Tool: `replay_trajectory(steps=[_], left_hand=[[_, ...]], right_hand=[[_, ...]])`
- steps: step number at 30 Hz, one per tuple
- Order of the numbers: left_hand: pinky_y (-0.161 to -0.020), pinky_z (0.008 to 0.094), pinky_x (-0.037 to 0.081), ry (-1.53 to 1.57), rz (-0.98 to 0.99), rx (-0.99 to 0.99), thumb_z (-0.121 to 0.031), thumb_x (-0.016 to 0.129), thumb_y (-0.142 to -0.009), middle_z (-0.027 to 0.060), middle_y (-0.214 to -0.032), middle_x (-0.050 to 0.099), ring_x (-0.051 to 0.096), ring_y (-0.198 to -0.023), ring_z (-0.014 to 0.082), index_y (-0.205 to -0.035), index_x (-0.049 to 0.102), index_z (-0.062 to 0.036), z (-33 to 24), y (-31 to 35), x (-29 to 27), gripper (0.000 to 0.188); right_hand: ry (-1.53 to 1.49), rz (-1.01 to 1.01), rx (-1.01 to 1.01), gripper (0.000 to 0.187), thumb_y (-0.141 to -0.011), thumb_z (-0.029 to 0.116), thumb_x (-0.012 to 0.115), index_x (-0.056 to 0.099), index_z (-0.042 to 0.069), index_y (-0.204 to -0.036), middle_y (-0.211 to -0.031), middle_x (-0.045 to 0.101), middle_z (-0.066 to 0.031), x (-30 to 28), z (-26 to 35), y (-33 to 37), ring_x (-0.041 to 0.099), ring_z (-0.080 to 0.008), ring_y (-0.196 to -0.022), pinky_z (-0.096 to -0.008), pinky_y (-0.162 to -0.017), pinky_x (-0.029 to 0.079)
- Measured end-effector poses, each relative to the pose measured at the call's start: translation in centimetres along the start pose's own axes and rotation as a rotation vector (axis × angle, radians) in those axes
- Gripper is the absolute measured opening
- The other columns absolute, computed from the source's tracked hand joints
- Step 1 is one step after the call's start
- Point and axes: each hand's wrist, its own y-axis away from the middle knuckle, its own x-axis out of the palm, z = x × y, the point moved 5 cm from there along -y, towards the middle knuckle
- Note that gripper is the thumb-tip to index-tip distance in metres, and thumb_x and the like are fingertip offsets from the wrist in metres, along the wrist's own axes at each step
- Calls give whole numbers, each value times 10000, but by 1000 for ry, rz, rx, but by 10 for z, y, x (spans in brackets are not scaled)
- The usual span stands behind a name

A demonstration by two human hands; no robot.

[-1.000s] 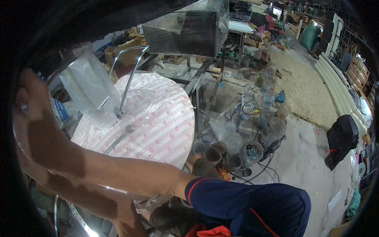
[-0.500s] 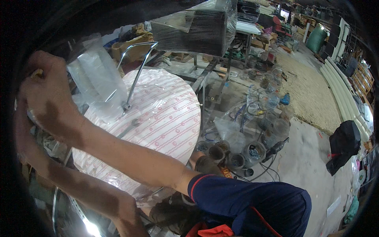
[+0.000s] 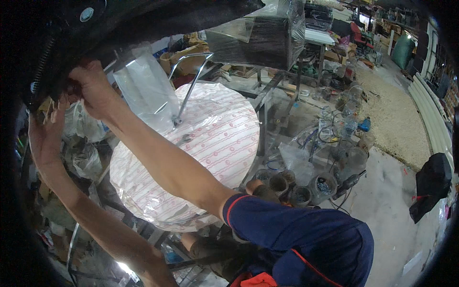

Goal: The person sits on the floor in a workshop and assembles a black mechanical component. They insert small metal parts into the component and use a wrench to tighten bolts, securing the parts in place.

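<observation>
The right hand is resting at the lower edge of a large black object with a dark, dull surface, its fingers curling inward; the grip is lying in shadow, so I cannot tell what it is pinching. The left hand is standing just below and to the left, its fingers pointing up toward the same edge; whether they are touching or gripping it, I cannot tell.

The black object is hanging over the upper left of the view, bearing a coiled metal spring and a round silvery disc. Beneath the right forearm, a round counter covered in white, pink-patterned sheeting is carrying a pale, clear-plastic-wrapped bundle, a grey metal tool with a forked end, partly hidden by the forearm, and a bent chrome tube standing beside the bundle. To the right, clear plastic tubs of small metal parts are standing on the floor, a dark power drill lying just beside them.
</observation>
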Motion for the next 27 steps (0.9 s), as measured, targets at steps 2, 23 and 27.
replay_trajectory(steps=[2, 23, 27], left_hand=[[-1225, 563, 262, -2, -68, 48, -180, 493, -1061, 257, -1532, 346, 328, -1449, 374, -1460, 364, 47, -6, 5, 0, 476], [-1066, 428, 497, -938, -169, 342, -202, 609, -1007, 213, -1264, 595, 560, -1276, 299, -1363, 497, 36, -25, 47, 39, 442], [-1100, 438, 454, -1648, -71, 922, -238, 699, -939, 231, -1347, 581, 565, -1287, 302, -1417, 495, -4, -11, 105, 95, 570]], right_hand=[[2, -9, 76, 130, -866, -25, 587, 676, -11, -960, -849, 695, -86, 2, -12, -11, 650, -177, -630, -309, -457, 463], [31, -16, 103, 73, -873, 120, 679, 646, 55, -870, -706, 586, -48, -3, -54, -39, 535, -169, -557, -350, -518, 401], [-35, -58, 167, 91, -866, 128, 679, 634, 52, -844, -691, 570, -41, 9, -59, -27, 554, -174, -594, -360, -541, 422]])
